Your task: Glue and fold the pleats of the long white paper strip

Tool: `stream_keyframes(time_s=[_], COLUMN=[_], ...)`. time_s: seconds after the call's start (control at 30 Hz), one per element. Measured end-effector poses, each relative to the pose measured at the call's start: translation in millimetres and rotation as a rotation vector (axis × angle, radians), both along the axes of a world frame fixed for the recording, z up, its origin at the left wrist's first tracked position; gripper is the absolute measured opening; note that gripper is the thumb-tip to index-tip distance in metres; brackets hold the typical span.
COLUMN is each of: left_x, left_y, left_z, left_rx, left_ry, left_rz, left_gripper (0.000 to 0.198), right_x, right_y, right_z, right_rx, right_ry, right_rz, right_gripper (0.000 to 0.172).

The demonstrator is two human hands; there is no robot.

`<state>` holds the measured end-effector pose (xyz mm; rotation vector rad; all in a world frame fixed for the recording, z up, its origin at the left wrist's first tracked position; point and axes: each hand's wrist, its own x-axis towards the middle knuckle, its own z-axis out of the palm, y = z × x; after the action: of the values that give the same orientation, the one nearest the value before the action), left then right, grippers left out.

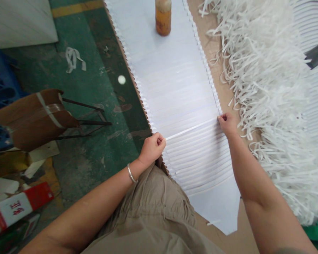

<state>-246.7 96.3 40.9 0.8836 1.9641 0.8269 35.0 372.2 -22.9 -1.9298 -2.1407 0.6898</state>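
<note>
A narrow white strip (192, 129) is stretched across a long white sheet (175, 81) with many thin strips lying side by side over it. My left hand (153, 147), with a silver bangle at the wrist, pinches the strip's left end at the sheet's left edge. At the right edge, my right hand (228, 124) pinches the other end between thumb and fingers. Below the held strip, rows of strips (201, 158) show raised lines. The sheet's near end (219, 208) is plain and cut at an angle.
A bottle of amber liquid (163, 21) stands on the sheet's far part. A large heap of loose white strips (270, 88) lies to the right on the brown tabletop (205, 38). Left on the green floor are a cardboard-covered stool (39, 118), a blue crate (2, 81) and a red-white carton (18, 208).
</note>
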Motion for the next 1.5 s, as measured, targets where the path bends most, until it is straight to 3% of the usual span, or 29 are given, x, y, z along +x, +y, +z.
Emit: stream_keyframes(time_s=[0.3,0.57,0.87,1.13,1.3,1.5], left_x=[-2.7,-1.8,-0.2,0.6,-8.4,-17.1], left_y=[1.5,2.5,5.2,14.2,5.3,-16.6], left_z=[-28.1,-41.5,-43.2,-28.8,-33.3,-40.9], left_rx=[-0.064,-0.113,-0.188,-0.460,-0.366,-0.182], left_ry=[0.047,0.102,0.199,0.378,0.307,0.188], left_rz=[0.011,0.011,-0.051,-0.199,-0.181,-0.102], left_gripper=[0.012,0.014,0.016,0.019,0.023,0.028], right_x=[6.2,8.2,9.8,6.7,13.5,52.8], right_y=[2.4,4.9,5.5,3.2,-2.9,-11.0], right_z=[-7.8,-9.3,-11.9,-15.2,-13.3,16.9], right_rx=[-0.015,-0.018,-0.025,0.008,0.091,0.216], right_ry=[0.018,0.014,0.022,0.064,0.106,0.017], right_rz=[0.003,-0.004,-0.012,-0.048,-0.091,-0.080], right_gripper=[0.020,0.017,0.019,0.020,0.023,0.032])
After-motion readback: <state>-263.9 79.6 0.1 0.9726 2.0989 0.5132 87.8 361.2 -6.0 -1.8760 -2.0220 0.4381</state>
